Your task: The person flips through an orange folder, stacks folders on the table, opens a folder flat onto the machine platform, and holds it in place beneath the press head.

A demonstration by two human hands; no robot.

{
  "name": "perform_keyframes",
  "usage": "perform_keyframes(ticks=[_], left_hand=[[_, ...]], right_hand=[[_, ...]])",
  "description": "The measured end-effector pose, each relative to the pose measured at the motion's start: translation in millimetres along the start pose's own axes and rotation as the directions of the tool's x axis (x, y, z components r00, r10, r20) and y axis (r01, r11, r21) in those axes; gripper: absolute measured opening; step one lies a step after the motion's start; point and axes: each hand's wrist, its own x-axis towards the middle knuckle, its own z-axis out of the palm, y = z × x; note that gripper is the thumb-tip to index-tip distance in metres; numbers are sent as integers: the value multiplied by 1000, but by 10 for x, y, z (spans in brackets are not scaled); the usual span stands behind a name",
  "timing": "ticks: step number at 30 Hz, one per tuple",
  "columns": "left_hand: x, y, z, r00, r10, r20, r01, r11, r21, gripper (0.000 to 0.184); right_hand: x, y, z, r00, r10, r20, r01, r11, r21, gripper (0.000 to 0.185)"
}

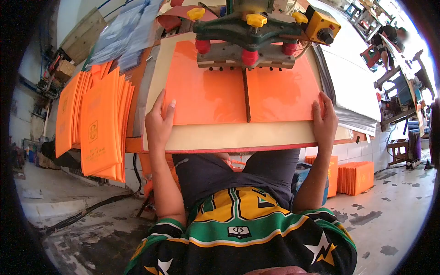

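An orange sheet (206, 98) lies flat on a cream board (229, 137) in front of me, its back part beneath a dark green press (250, 32) with yellow knobs and red feet. A narrow dark bar (246, 96) runs down the middle of the sheet. My left hand (160, 118) rests at the sheet's left edge, thumb and fingers apart. At the right edge lies my right hand (324, 118), its thumb and fingers also spread. Both hands touch the edges without wrapping round them.
Stacks of orange folders (100, 126) overhang the table's left side, with clear plastic sheets (123, 34) behind. White sheets (350, 87) are piled at right, near a yellow control box (322, 27). More orange folders (355, 178) stand on the floor. A person (389, 39) sits far right.
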Motion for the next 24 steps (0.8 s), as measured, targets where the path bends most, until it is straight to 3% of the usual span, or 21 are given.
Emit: perform_keyframes(ticks=[24], left_hand=[[-6, -40, 13, 1000, 16, -6, -17, 999, -45, 57]], right_hand=[[-4, -27, -14, 1000, 19, 9, -19, 1000, 7, 45]])
